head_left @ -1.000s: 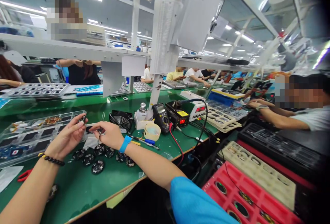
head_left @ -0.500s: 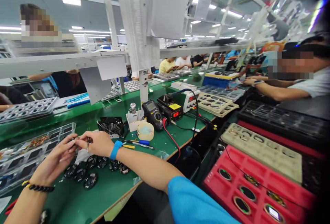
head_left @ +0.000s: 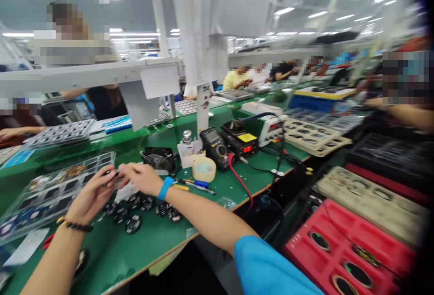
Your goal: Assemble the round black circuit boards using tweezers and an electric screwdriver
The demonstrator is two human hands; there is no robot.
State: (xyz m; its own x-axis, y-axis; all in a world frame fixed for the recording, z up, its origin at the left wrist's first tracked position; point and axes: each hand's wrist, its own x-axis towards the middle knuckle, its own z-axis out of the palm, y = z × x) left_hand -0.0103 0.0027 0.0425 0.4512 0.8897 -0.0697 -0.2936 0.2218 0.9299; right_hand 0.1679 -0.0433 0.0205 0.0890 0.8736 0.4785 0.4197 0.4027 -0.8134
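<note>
The small dark part (head_left: 107, 173) sits between the thumb and fingers of the left hand (head_left: 88, 197), raised over the green surface (head_left: 111, 254), so the left grip is closed around it. The right hand (head_left: 144, 181) comes in from the right, its fingertips just beside the part; whether they touch it or pinch anything is too blurred to make out. From the right grip the part lies directly to the left, nearer the left hand; its long axis cannot be read at this size. The left forearm rises from the lower left with the fingers curled inward, while the right forearm slants across from the lower right, back of the hand upward. Black round parts (head_left: 133, 224) lie on the surface below both hands.
</note>
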